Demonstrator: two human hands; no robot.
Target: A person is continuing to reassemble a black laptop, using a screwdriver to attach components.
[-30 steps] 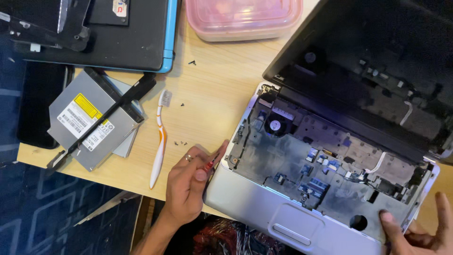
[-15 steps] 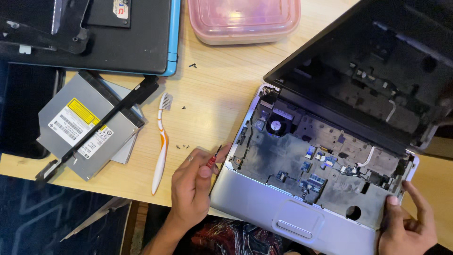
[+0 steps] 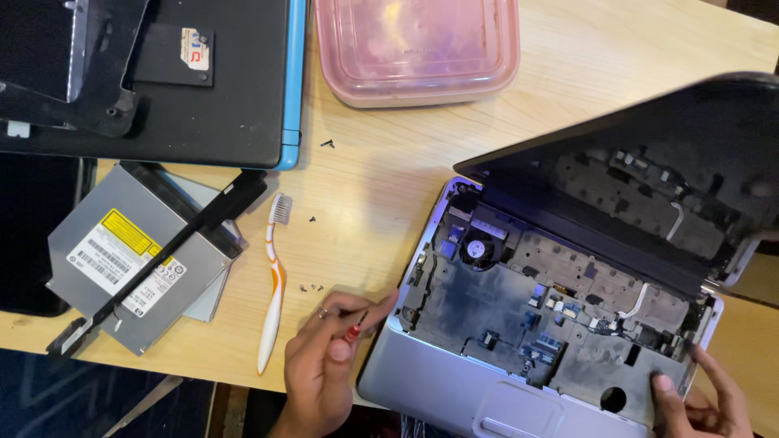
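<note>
Since a second ago, your right hand (image 3: 704, 401) has slid from the front right corner of the opened silver laptop base (image 3: 454, 389) up along its right edge, and the laptop now sits lower and nearer the middle of your view. Your left hand (image 3: 324, 365) has stayed curled at the front left corner.

Your left hand is closed narrowly around a small red-handled screwdriver (image 3: 355, 330); its tip points up and right toward the left rim of the base, just beside it. Your right hand rests with fingers spread on the right edge, holding nothing that I can see. The base lies to the right of your left hand, its long axis slanting across the pale wooden worktop (image 3: 373, 203), with your left hand nearer the exposed board.

Count one screwdriver, one white-and-orange toothbrush (image 3: 274, 284), one grey optical drive (image 3: 134, 255), one pink lidded plastic box (image 3: 415, 49), and a few loose dark screws (image 3: 312, 287).
</note>
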